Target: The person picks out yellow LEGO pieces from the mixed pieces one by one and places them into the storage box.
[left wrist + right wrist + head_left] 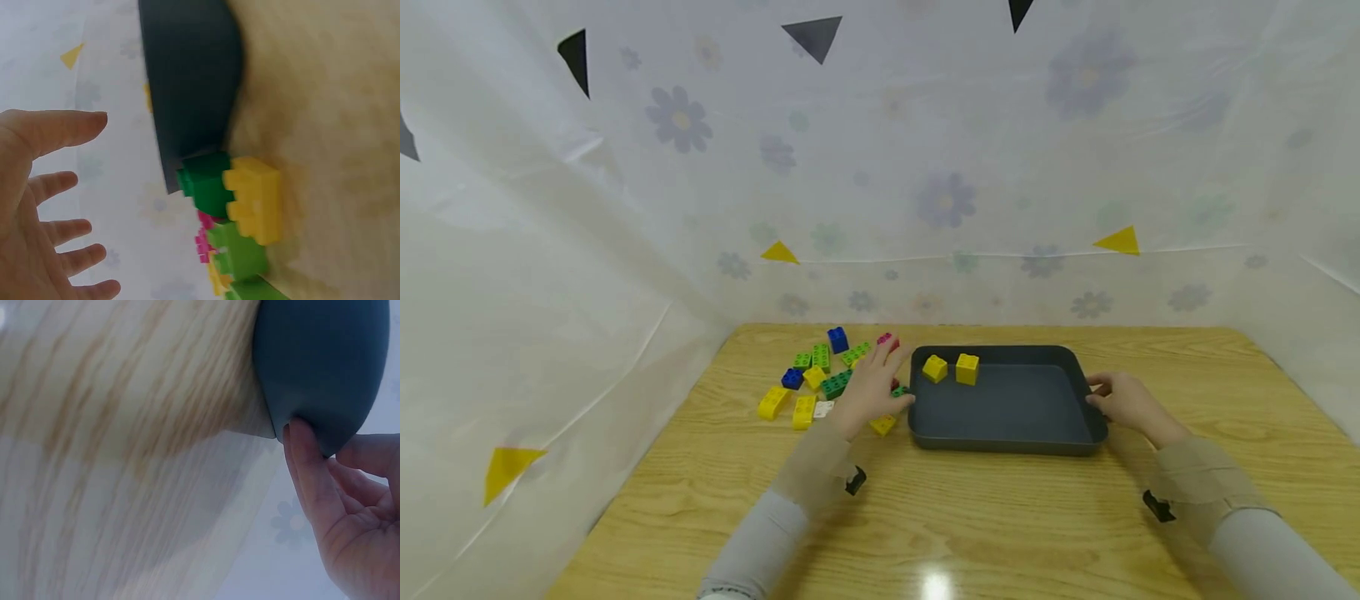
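My right hand (1127,404) grips the right wall of a dark grey tray (1015,408), its thumb at the rim. In the right wrist view, the fingers (309,465) press against the tray's outer side. Two yellow toy bricks, one at the left (935,368) and one beside it (967,369), sit in the tray's back left part. My left hand (872,387) holds nothing, its fingers spread over the loose bricks by the tray's left wall. In the left wrist view, a dark green brick (212,184) and a yellow brick (259,200) lie close to the tray.
Left of the tray, several loose building bricks lie scattered on the wooden table (1000,517), among them a blue brick (838,339), a yellow brick (773,402) and a white brick (823,409). A flower-patterned sheet (880,208) hangs behind the table.
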The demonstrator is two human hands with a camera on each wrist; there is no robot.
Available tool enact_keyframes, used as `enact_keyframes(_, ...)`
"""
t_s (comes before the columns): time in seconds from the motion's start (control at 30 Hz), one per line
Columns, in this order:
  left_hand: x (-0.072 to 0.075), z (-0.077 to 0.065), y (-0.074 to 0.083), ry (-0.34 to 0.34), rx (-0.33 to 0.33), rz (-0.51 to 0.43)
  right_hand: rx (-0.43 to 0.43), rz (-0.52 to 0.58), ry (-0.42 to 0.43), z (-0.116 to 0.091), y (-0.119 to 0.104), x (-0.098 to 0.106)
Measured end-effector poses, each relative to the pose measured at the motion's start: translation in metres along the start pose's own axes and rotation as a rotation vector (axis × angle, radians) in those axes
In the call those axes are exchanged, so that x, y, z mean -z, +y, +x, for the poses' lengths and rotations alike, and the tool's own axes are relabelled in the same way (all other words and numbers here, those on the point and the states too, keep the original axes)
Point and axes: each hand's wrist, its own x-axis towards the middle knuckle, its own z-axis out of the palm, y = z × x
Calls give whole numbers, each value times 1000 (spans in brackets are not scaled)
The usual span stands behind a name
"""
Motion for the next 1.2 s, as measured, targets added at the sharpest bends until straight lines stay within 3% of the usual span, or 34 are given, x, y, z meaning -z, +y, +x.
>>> enact_keyframes(0.27,-18,-27,-7,-73,14,-68,4,-5,2,0,0,0)
enact_keyframes(0.5,-25,-40,-10,-119,82,-104,7,-7,7,0,-1,-1)
enact_keyframes(1.2,-32,-29,-13,-199,97,-67,12,-10,9,1,2,-1)
